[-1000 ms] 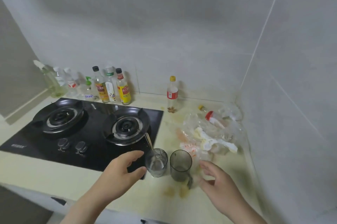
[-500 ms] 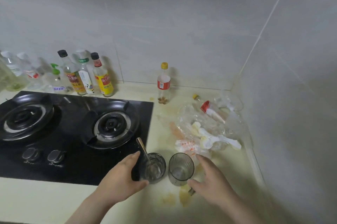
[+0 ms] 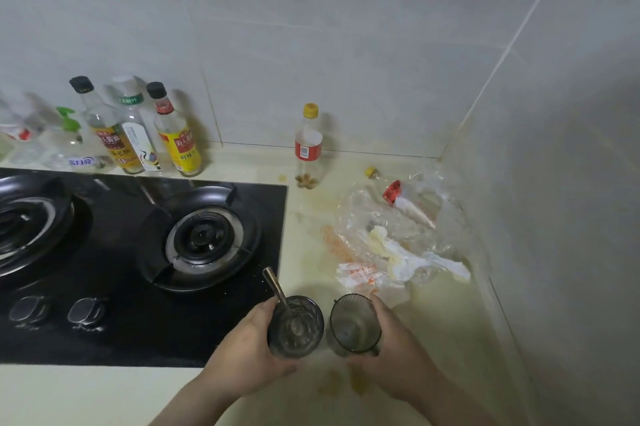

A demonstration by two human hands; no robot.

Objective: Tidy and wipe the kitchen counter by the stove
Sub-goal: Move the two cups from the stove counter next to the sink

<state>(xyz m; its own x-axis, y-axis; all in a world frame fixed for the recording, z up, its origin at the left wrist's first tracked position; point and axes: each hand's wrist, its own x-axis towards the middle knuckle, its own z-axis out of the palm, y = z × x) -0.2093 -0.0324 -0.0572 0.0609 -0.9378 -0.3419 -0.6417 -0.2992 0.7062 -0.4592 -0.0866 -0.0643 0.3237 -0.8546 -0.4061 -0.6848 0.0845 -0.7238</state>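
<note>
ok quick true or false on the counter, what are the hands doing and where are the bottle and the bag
1. The left hand grips the patterned glass, which has a spoon in it. True.
2. The right hand holds nothing. False: it grips the ribbed glass.
3. The yellow-capped bottle by the back wall stands upright. True.
4. The plastic bag lies on the stove. False: it lies on the counter to the right of the stove, near the corner.
</note>
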